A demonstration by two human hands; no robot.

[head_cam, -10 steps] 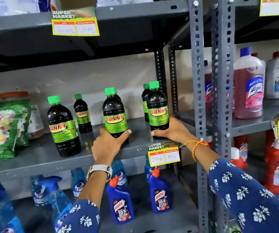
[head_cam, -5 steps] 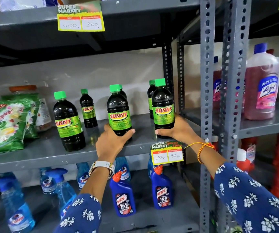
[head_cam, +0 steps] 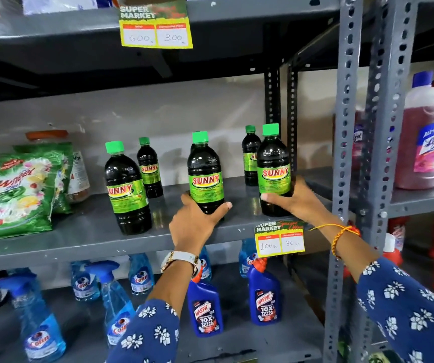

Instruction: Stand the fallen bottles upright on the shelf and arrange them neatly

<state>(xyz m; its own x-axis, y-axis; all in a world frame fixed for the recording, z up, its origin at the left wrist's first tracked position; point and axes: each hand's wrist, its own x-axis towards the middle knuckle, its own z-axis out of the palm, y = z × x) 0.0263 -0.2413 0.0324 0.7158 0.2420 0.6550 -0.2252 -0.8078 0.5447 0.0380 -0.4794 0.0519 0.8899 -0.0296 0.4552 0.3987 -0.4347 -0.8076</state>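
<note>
Several dark Sunny bottles with green caps stand upright on the grey middle shelf (head_cam: 85, 235). My left hand (head_cam: 196, 222) wraps the base of the middle front bottle (head_cam: 205, 176). My right hand (head_cam: 293, 201) grips the lower part of the right front bottle (head_cam: 274, 171), beside the shelf post. A third front bottle (head_cam: 126, 192) stands free at the left. Two smaller-looking bottles stand behind, one at the back left (head_cam: 149, 170) and one at the back right (head_cam: 250, 155), partly hidden by the right front bottle.
Green detergent packets (head_cam: 20, 195) and jars fill the shelf's left end. A price tag (head_cam: 280, 238) hangs on the shelf's front edge. Blue spray bottles (head_cam: 36, 318) and Harpic bottles (head_cam: 264, 297) stand below. Perforated grey posts (head_cam: 342, 153) separate a right-hand shelf with a pink Lizol bottle (head_cam: 424, 137).
Both hands stay on the same two bottles. The view has shifted so the shelf sits further right and slightly higher in frame; the bottles stand about where they were.
</note>
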